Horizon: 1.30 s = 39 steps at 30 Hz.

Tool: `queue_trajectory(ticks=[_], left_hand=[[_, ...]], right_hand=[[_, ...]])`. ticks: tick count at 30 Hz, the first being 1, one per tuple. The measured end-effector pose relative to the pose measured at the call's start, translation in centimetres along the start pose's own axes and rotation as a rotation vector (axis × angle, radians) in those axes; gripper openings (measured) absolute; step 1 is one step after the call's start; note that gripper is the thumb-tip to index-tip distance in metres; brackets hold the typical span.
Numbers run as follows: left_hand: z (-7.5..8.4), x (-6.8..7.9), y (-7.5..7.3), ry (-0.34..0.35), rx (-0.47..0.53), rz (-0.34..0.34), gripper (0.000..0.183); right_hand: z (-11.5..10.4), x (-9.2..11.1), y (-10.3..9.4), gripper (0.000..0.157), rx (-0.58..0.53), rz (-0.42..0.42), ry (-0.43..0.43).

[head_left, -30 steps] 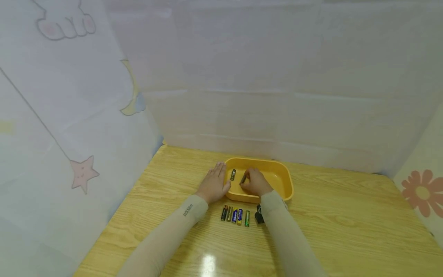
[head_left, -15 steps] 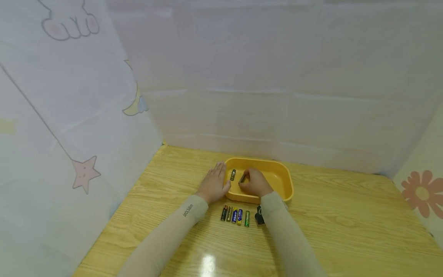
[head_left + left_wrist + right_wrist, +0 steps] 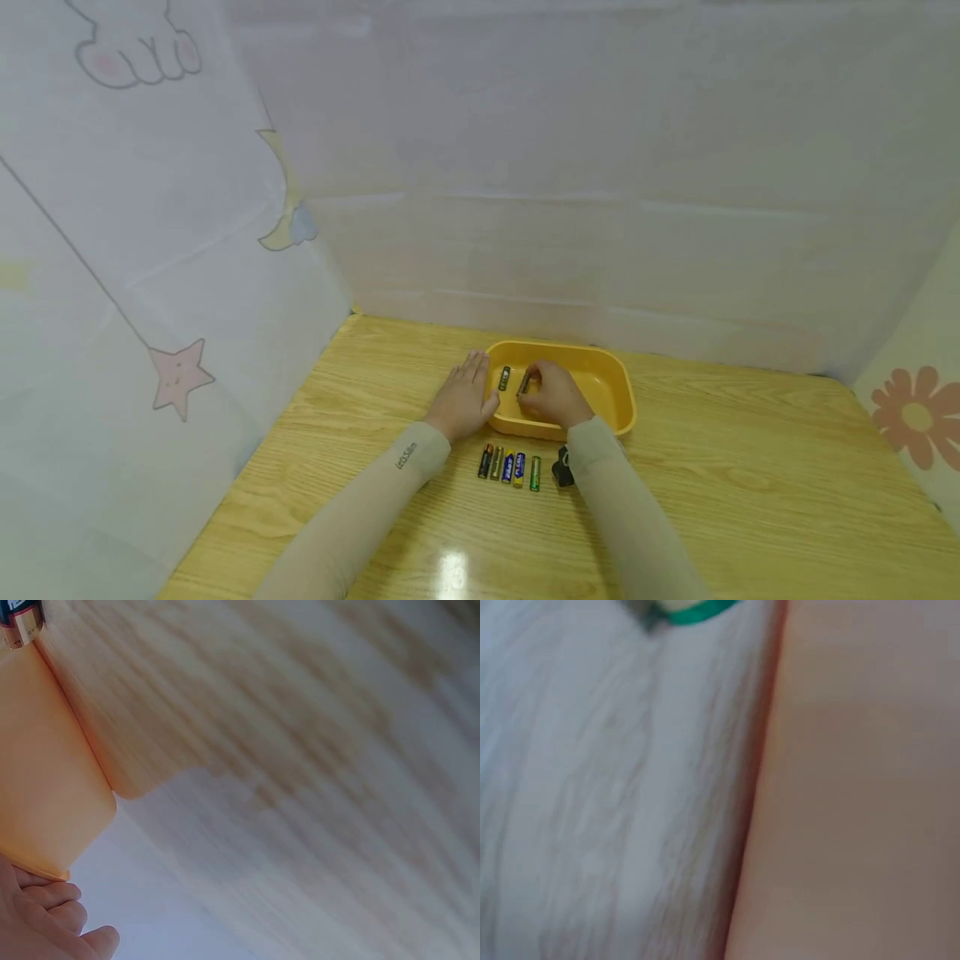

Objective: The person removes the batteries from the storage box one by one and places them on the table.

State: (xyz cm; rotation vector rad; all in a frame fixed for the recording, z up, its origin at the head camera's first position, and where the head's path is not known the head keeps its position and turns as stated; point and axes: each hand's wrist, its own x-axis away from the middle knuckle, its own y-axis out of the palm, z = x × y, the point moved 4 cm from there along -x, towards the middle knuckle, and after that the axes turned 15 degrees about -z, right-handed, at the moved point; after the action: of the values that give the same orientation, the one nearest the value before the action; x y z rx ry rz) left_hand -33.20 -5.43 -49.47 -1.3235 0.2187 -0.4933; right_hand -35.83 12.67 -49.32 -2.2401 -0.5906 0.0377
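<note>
My left hand (image 3: 461, 400) lies with straight fingers against the left end of a yellow plastic tray (image 3: 632, 404). In the left wrist view its fingertips (image 3: 67, 915) touch the tray wall (image 3: 56, 757). My right hand (image 3: 558, 398) is inside the tray and pinches a dark battery (image 3: 523, 384) between thumb and fingers. Left of it, another dark battery (image 3: 504, 378) lies on the tray floor. The right wrist view shows the tray's outer wall (image 3: 855, 787), with the right hand out of sight.
Before the tray several batteries lie in a row: a black one (image 3: 486, 461), a gold one (image 3: 497, 463), blue-and-yellow ones (image 3: 519, 470) and a green one (image 3: 536, 473). A black object (image 3: 562, 468) sits by the right sleeve. Papered walls surround the wooden table (image 3: 750, 467).
My right hand has shifted slightly left with the pinched battery, bringing it nearer the one on the tray floor. The left hand has stayed in place.
</note>
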Motion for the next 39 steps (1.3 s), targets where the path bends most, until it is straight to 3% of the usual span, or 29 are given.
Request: queue_trajectory(ticks=[14,29,35,39], left_hand=[[0.2,-0.1,0.0,-0.001,-0.005,-0.020,0.070],[-0.1,-0.1,-0.1,-0.003,-0.028,-0.024,0.068],[-0.1,-0.3,-0.1,-0.009,-0.037,-0.035,0.068],[-0.2,-0.3,-0.1,-0.007,-0.033,-0.027,0.068]], right_hand=[[-0.4,0.7,-0.6,0.056,-0.063,0.029,-0.063],[-1.9,1.7,-0.9,0.051,0.158,0.104,-0.175],[-2.5,2.4,-1.3,0.050,0.180,0.124,-0.199],[-2.8,3.0,-1.5,0.051,0.131,0.135,-0.218]])
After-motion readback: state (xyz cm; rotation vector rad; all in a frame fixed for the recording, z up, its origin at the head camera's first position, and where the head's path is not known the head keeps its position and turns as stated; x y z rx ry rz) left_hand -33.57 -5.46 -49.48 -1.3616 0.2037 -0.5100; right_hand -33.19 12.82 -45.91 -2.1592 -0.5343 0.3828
